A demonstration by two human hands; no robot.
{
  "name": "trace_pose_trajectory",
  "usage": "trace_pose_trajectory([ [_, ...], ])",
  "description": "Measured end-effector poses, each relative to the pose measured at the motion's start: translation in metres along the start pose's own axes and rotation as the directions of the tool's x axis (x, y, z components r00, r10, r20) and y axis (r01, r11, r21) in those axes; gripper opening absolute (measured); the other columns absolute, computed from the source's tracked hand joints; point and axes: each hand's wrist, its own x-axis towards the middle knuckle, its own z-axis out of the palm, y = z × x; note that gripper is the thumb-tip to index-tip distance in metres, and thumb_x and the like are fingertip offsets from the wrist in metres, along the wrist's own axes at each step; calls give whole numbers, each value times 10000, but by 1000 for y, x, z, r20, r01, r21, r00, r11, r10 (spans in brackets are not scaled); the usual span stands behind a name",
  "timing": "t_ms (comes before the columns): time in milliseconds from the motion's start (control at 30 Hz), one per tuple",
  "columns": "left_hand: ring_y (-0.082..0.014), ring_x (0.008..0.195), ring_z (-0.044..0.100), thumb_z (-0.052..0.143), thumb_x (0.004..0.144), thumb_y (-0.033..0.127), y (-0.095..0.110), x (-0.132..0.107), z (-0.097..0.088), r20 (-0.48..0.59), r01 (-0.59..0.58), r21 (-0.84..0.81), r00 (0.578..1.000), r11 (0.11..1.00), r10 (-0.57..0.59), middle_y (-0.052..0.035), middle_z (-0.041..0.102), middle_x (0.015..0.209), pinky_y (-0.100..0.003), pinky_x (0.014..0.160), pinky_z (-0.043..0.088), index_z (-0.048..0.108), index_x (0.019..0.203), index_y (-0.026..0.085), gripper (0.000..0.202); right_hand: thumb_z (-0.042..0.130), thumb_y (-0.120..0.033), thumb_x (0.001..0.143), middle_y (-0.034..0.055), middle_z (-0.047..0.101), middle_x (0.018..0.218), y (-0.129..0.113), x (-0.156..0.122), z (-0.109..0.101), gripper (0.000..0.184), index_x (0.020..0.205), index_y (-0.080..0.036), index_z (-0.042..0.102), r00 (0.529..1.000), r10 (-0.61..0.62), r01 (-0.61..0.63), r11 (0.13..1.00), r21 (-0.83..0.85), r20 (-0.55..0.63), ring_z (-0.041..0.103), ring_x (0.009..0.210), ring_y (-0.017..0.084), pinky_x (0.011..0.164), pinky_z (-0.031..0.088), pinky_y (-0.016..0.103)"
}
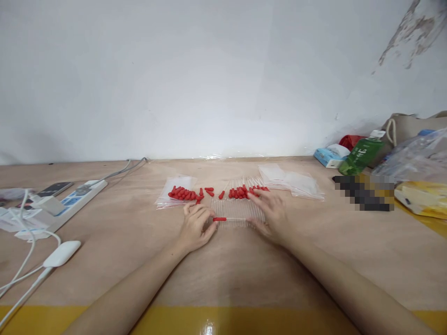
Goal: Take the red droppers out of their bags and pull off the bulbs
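A row of clear glass droppers (237,210) lies side by side on the wooden table, some with red rubber bulbs (240,191) at their far ends. My left hand (196,227) rests at the row's left end, fingers curled on one dropper with a red bulb (219,219). My right hand (270,211) lies flat and spread on the row's right side. More loose red bulbs (183,194) sit on a small clear bag to the left.
Clear zip bags (291,181) lie at the back right. A white power strip (71,200) with plugs, cables, a phone (54,189) and a white adapter (62,253) sits at left. A green bottle (361,156), tissue pack and bags crowd the right edge.
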Motion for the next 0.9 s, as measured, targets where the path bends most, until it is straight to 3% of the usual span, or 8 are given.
trace_pose_trajectory([
  [133,-166,827,548,455,815,231,8,-4,1,-19,-69,-22,997,997,69,-8,643,813,-405,945,219,559,831,211,107,489,-349,842,18,658,932,-16,-5,5,265,1084,-290,581,970,-199,204,979,-19,142,523,963,186,989,183,449],
  [267,-172,833,542,482,818,290,12,-5,0,-4,-107,-33,994,994,107,-22,647,849,-397,928,231,574,890,208,143,434,-249,877,-31,647,675,-27,-10,14,212,983,-271,616,971,-206,208,978,-11,119,525,693,118,964,187,422],
  [467,-159,725,516,453,867,331,12,-6,3,103,-180,-12,978,984,180,-7,650,711,-384,847,250,630,831,236,204,437,-247,863,-36,613,579,-31,-14,13,205,822,-248,638,969,-215,215,977,18,124,480,636,114,898,222,386],
  [700,-152,683,489,435,870,278,9,-9,1,110,-219,-26,969,975,221,-5,602,633,-364,786,280,616,730,216,237,435,-241,854,-48,598,564,-25,-19,9,204,848,-273,636,963,-240,238,971,34,122,463,638,112,885,221,373],
  [800,-150,678,493,417,871,253,-3,-12,-1,58,-147,-20,987,989,148,-8,579,626,-351,763,314,611,732,211,242,433,-245,850,-35,596,572,-17,-20,3,212,836,-263,644,978,-176,174,984,23,114,468,645,116,873,228,364],
  [900,-150,741,520,404,879,254,-15,-11,-1,-39,-29,-109,999,994,25,-27,591,762,-315,740,377,610,856,210,211,465,-252,838,-21,622,626,-7,-21,-1,186,868,-245,648,995,-76,77,997,-13,65,480,652,118,842,243,347],
])
